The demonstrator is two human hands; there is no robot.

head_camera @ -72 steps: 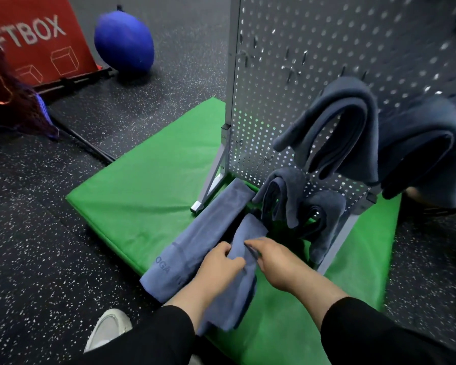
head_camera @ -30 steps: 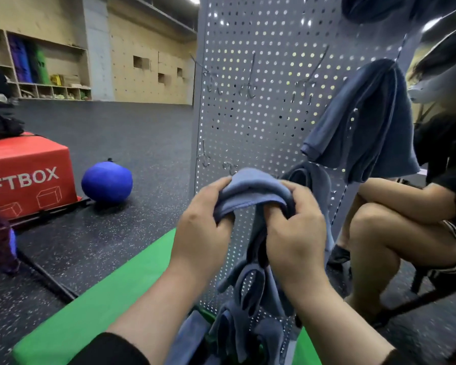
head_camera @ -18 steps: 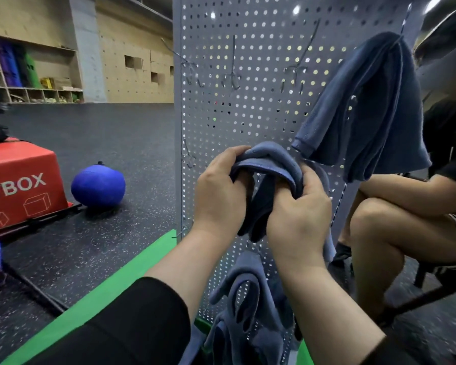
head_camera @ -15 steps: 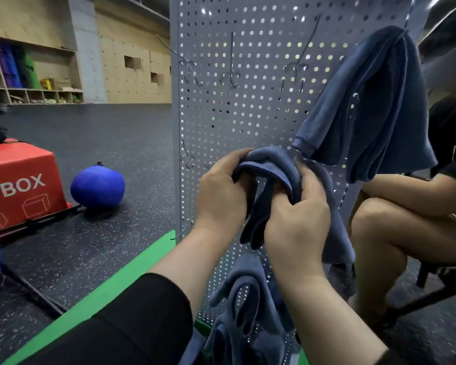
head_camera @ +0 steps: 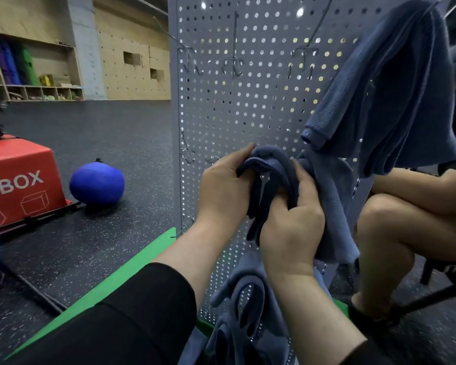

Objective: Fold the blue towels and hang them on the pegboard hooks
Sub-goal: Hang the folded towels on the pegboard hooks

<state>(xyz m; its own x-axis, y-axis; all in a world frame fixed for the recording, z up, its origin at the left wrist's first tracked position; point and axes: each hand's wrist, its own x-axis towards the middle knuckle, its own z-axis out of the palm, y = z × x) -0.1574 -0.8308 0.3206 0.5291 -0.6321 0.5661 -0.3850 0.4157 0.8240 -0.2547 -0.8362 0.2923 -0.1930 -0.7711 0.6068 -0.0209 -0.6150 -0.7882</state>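
Observation:
A folded blue towel point(head_camera: 270, 167) is held up against the grey pegboard point(head_camera: 242, 106) at mid height. My left hand point(head_camera: 224, 188) grips its left side and my right hand point(head_camera: 291, 227) grips its right side, fingers curled into the fold. Right beside it a second blue towel point(head_camera: 332, 201) hangs on the board. A larger blue towel point(head_camera: 385, 96) hangs from the upper right. More blue towels point(head_camera: 245, 306) hang low on the board. Bare metal hooks point(head_camera: 233, 67) stick out along the upper row. Whatever hook lies behind the held towel is hidden.
A seated person's bare legs point(head_camera: 406, 219) are close behind the board's right edge. A green mat point(head_camera: 111, 280) lies under the board. A blue ball point(head_camera: 96, 184) and a red box point(head_camera: 19, 180) sit on the dark floor to the left.
I lifted the towel from the green mat up to the pegboard. Over the last half second both hands lowered it slightly against the board, and the view shifted a little closer.

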